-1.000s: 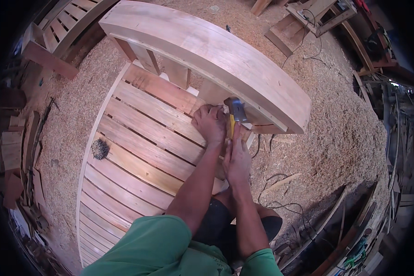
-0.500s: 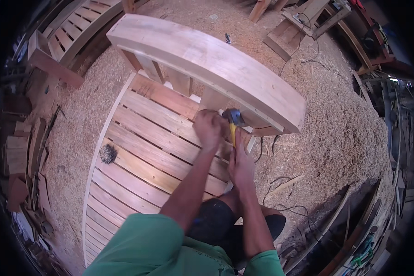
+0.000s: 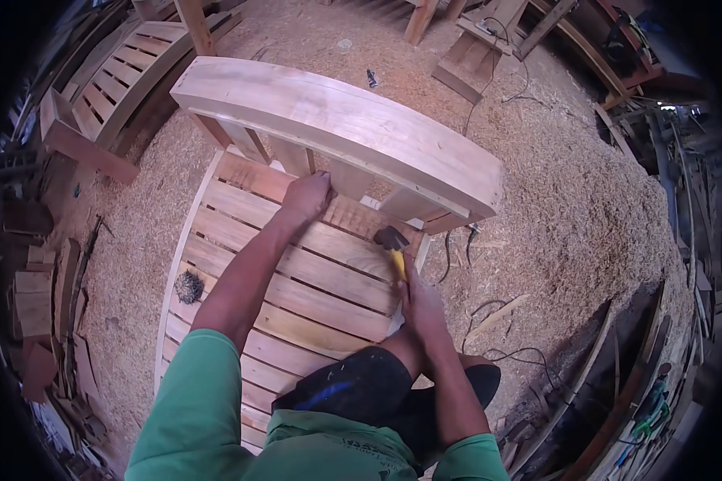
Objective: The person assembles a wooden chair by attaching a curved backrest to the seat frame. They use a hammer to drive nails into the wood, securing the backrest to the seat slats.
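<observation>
My right hand (image 3: 423, 305) is wrapped round the yellow handle of a hammer (image 3: 395, 247), whose dark head is low over the slats at the right end of the bench-like frame. My left hand (image 3: 308, 197) is closed at the foot of the upright boards, beside the back slat. Whatever its fingers hold, if anything, is hidden. Pale wooden slats (image 3: 297, 280) with narrow gaps run across the frame. Above the upright boards (image 3: 357, 178) spans a thick, curved top rail (image 3: 337, 112). A dark, spiky heap that looks like nails (image 3: 188, 286) lies on the slats to the left.
Another slatted wooden frame (image 3: 108, 92) stands at the far left. Sawdust and shavings (image 3: 569, 240) cover the floor, piled higher on the right. Black cable (image 3: 521, 357) trails there, and timber offcuts (image 3: 36, 305) line the left side. A wooden stand (image 3: 473, 60) is at the back.
My left hand has moved left along the foot of the upright boards, away from the hammer. The hammer has come lower and nearer to me, still in my right hand. The view has shifted.
</observation>
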`<state>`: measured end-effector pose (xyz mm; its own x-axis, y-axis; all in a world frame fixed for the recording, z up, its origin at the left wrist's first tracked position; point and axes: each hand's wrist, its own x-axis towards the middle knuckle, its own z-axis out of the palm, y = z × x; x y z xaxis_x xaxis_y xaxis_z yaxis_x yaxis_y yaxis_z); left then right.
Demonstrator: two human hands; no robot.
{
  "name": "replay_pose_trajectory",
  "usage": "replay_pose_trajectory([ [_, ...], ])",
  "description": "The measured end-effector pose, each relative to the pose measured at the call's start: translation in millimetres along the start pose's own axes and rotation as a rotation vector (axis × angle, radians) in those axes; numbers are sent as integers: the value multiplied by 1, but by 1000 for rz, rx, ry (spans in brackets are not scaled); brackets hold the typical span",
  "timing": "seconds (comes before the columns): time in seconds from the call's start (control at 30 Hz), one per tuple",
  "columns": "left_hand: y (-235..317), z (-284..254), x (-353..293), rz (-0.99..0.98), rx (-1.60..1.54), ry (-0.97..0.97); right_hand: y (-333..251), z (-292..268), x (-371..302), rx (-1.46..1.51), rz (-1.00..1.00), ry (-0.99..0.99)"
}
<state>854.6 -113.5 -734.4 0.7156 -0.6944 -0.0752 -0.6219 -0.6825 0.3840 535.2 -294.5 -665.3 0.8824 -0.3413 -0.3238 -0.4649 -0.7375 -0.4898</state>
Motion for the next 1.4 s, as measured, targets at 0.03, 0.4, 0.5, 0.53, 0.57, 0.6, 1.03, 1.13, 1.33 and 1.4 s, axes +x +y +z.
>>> replay_pose_trajectory([
  [0.03, 3, -3, 0, 25, 17, 12, 3, 0, 0, 4, 36, -13],
  [0.4, -13, 9, -14, 136, 162, 131, 22, 1, -12, -206, -205, 5],
  [0.5, -12, 10, -10, 131, 189, 95, 21, 4, -8, -221, -231, 4],
  [0.53, -14, 8, -10, 128, 184, 99, 17, 5, -5, -220, -228, -3],
  [0.57, -12, 8, -10, 130, 169, 102, 13, 4, -4, -158, -206, 36],
  [0.6, -9, 8, -10, 132, 154, 105, 7, 6, -2, -97, -184, 74],
  [1.03, -7, -5, -7, 116, 119, -19, -29, 23, 45, -36, -178, 311],
  [1.13, -11, -9, -4, 121, 114, -26, -36, 16, 45, 9, -159, 293],
  [1.33, -15, -3, -5, 130, 98, -15, -40, 6, 33, 70, -195, 339],
  [1.4, -11, -3, -4, 131, 79, -18, -35, 0, 21, 76, -224, 327],
])
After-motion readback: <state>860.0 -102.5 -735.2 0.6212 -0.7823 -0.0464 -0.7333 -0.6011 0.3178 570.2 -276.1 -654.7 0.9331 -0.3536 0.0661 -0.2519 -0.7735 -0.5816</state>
